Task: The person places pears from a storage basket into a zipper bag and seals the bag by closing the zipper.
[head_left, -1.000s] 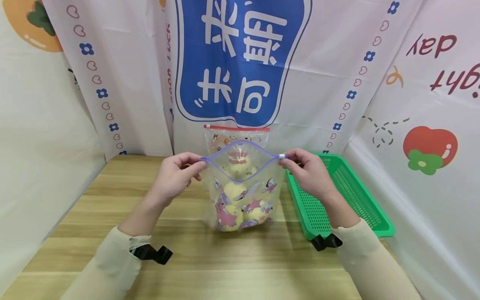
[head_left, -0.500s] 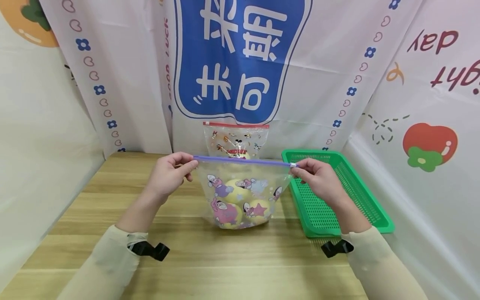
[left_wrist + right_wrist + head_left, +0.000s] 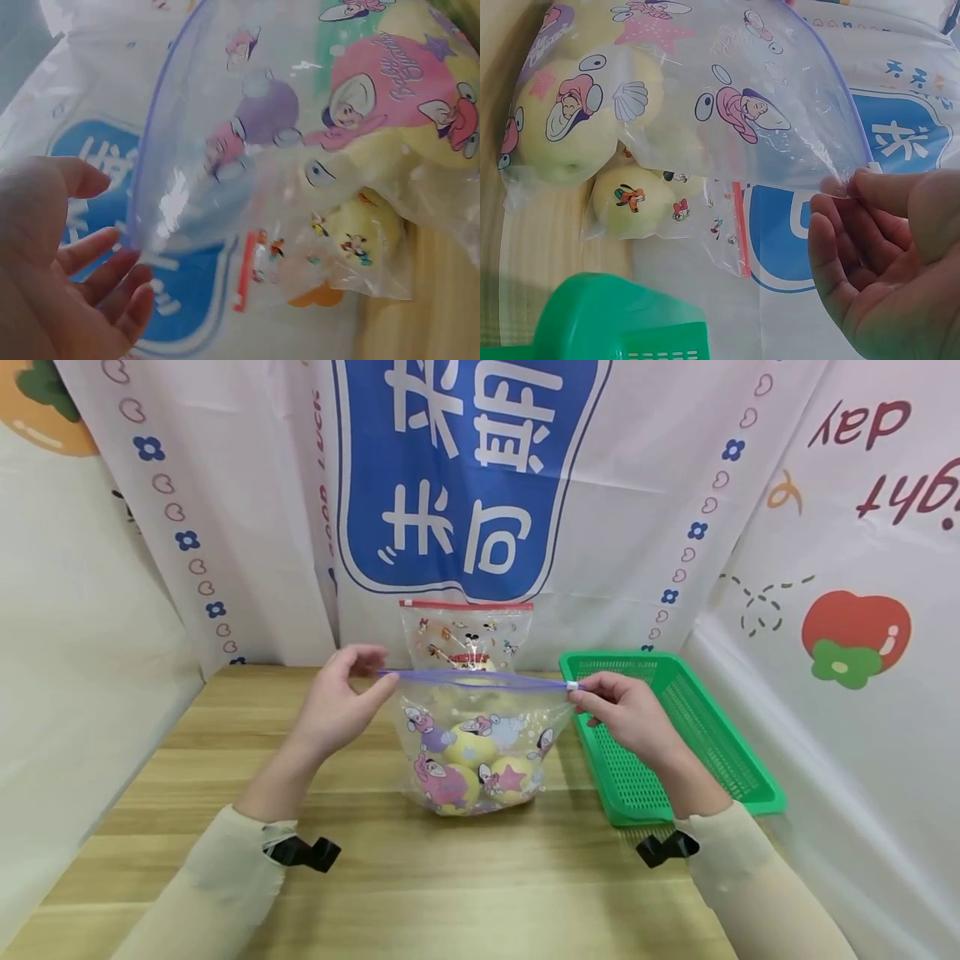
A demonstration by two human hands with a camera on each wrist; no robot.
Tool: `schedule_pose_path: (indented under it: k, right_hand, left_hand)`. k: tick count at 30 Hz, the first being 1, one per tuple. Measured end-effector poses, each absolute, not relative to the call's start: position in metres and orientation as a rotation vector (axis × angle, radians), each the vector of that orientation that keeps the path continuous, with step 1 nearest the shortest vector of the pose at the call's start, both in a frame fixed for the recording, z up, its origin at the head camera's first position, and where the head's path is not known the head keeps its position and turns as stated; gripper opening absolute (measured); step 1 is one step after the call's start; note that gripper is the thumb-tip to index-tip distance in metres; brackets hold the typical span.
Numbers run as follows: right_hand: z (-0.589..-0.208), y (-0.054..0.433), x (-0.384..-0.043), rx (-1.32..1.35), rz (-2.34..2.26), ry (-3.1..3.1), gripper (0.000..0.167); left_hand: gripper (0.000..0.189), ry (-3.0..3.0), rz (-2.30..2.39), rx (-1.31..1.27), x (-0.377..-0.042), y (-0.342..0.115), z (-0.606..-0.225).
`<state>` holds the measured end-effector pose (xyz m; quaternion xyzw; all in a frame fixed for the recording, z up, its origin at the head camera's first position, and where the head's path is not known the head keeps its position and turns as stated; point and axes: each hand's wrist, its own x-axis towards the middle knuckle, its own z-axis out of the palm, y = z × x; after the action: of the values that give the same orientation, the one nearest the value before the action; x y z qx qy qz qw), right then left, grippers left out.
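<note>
A clear zip bag (image 3: 480,747) with a purple top strip and pink cartoon prints stands upright on the wooden table (image 3: 450,893). Inside are several pale yellow, round fruits (image 3: 562,146). My right hand (image 3: 626,710) pinches the bag's right top corner between thumb and fingers, right at the white slider (image 3: 573,686). At the left top corner, my left hand (image 3: 337,702) has its thumb and fingers spread apart; in the left wrist view its fingertips are right by the purple strip (image 3: 146,142). The mouth gapes by a narrow slit.
Behind it stands a second zip bag (image 3: 465,631) with a red top strip, also holding yellow fruit. A green plastic basket (image 3: 720,735) sits on the table at the right. Printed cloth (image 3: 615,527) hangs at the back and along both sides.
The bag's mouth, held wide apart a second ago, was drawn nearly flat and now shows a narrow slit. My left hand has loosened its pinch; the right still holds the slider corner.
</note>
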<state>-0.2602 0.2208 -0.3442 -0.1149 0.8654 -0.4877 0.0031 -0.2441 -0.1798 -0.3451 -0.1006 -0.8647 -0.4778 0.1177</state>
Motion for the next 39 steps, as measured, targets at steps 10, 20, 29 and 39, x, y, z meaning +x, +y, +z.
schedule_pose_path:
  k: [10,20,29,39]
  right_hand:
    - [-0.338,0.216,-0.269,-0.394,-1.580,2.690,0.023]
    - [-0.339,0.215,-0.266,-0.392,-1.538,2.701,0.025]
    - [-0.337,0.214,-0.261,-0.441,-1.590,2.682,0.025]
    - [-0.337,0.212,-0.255,-0.444,-1.553,2.749,0.017]
  left_hand:
    - [0.032,-2.539,-1.028,-0.873,-0.252,-0.080,-0.301]
    - [0.028,-2.784,-0.881,-0.995,-0.277,-0.009,-0.300]
    - [0.019,-2.788,-0.910,-0.909,-0.276,-0.001,-0.308]
    - [0.015,-2.777,-0.936,-0.958,-0.276,-0.003,-0.313]
